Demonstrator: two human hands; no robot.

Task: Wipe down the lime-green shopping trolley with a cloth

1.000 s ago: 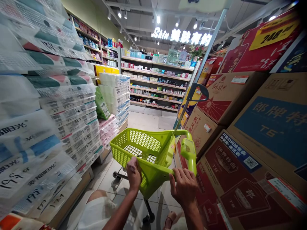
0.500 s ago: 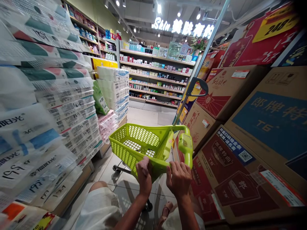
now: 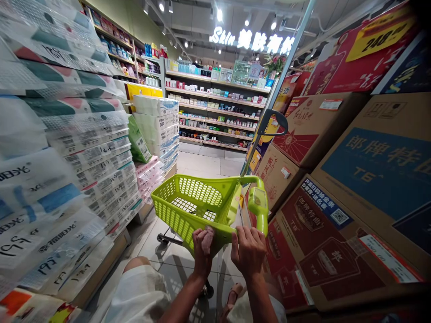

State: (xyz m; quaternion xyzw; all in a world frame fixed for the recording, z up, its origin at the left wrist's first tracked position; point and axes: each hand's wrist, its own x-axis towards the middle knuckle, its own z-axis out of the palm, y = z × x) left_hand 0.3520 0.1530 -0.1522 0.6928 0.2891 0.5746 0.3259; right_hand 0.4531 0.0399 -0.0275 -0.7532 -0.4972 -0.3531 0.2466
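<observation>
In a shop aisle (image 3: 198, 161), left hand (image 3: 201, 253) bunches one pink wad (image 3: 208, 241); right hand (image 3: 249, 249) grips one green cart (image 3: 220, 231).

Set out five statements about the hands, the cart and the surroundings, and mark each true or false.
1. The right hand grips the green cart. True.
2. The left hand is spread flat. False: its fingers are curled, apparently around a pinkish crumpled item.
3. Cardboard boxes are stacked on the right. True.
4. The yellow price sign shows 95. False: it shows 248.
5. A lit sign shines above the shelves. True.
</observation>
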